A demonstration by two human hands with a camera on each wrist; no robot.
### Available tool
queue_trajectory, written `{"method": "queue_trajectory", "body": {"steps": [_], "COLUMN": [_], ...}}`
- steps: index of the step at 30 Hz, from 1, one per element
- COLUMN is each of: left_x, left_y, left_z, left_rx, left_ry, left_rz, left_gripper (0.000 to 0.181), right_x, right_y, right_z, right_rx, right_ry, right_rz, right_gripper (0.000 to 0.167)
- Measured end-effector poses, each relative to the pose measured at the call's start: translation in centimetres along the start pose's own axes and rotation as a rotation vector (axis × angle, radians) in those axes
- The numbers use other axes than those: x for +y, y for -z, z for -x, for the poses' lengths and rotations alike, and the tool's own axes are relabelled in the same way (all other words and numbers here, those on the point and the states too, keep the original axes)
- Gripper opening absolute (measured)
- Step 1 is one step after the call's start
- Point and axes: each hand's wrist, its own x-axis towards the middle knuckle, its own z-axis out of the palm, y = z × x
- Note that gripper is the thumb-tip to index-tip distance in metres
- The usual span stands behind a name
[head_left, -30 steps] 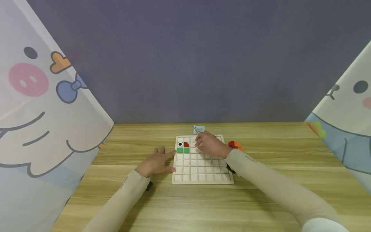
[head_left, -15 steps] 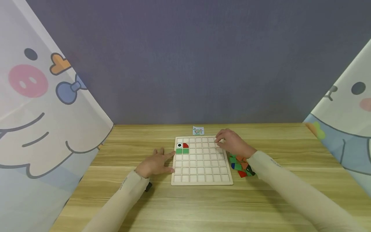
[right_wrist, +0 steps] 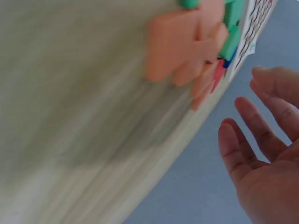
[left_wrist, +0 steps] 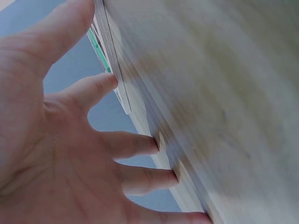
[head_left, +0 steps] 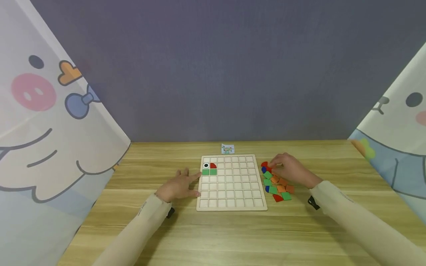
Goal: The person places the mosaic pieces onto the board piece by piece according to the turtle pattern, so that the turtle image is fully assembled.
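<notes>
Right hand (head_left: 288, 170) nearer tiles; fingers loosely bent, apart, no grip visible. Flat red tiles (head_left: 264, 164) just left of fingertips, flat square orange tiles (head_left: 282, 181) toward wearer. Square pale-wood grid board (head_left: 233, 188) farther left, touching straight, spread fingers of left hand (head_left: 178, 186).

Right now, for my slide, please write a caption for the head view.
Left hand touching a gridded board, right hand near loose coloured tiles.

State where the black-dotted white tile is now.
In the head view, the black-dotted white tile sits in the leftmost column of the wooden grid board, left of the red quarter-circle tile and above a green square tile.
</notes>
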Motion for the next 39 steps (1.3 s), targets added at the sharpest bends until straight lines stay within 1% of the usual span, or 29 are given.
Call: {"method": "queue_trajectory", "body": {"steps": [5, 10, 13, 17, 25, 31, 39], "left_x": [0.1, 0.1, 0.1, 0.1, 0.0, -0.1, -0.3], "left_y": [0.1, 0.2, 0.2, 0.1, -0.1, -0.1, -0.2], "left_z": [0.1, 0.0, 0.0, 0.0, -0.2, -0.2, -0.2], "left_rx": [0.006, 0.005, 0.004, 0.007, 0.010, 0.012, 0.015], "left_ry": [0.000, -0.004, -0.004, -0.001, 0.008, 0.013, 0.003], "left_rz": [-0.001, -0.002, -0.003, 0.003, -0.010, 0.002, -0.010], "left_gripper": [0.078, 0.078, 0.078, 0.079, 0.080, 0.080, 0.080], "right_x": [0.8, 1.2, 1.4, 1.4, 1.4, 1.7, 1.4], "right_y": [-0.1, -0.6, -1.1, -1.4, -1.5, -1.6, -1.8], "right_z": [1.2, 1.9, 1.9, 1.5, 1.0, 0.6, 0.2], "right_rx": [-0.011, -0.040, -0.050, -0.060, -0.085, -0.073, -0.070], "right_ry": [0.041, 0.046, 0.100, 0.167, 0.142, 0.134, 0.111], "right_rz": [0.013, -0.016, -0.019, -0.002, -0.009, -0.002, 0.011], "right_gripper": [0.020, 0.027, 0.030, 0.029, 0.024, 0.022, 0.018]}}
